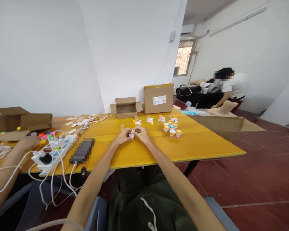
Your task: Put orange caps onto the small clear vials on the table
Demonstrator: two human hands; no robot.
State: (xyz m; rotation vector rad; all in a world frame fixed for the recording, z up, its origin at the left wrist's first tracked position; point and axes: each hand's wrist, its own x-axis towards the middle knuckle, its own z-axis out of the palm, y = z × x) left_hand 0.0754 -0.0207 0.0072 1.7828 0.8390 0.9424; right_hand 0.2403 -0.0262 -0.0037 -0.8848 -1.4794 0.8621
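Note:
Above the yellow table, my left hand is closed around a small clear plastic cup. My right hand meets it there, its fingers pinched on a small white piece at the cup's mouth; the piece's kind is too small to make out. Just behind my left hand stands another clear cup. Little white pieces lie in loose piles beyond my hands, with orange lids among them. To the right is a cluster of small lidded cups, their tops orange, white and teal.
Two cardboard boxes, one open and one closed, stand along the wall. On the left are a phone, a power strip with tangled white cables, and another person's hand near colourful balls. Another person bends down at the right.

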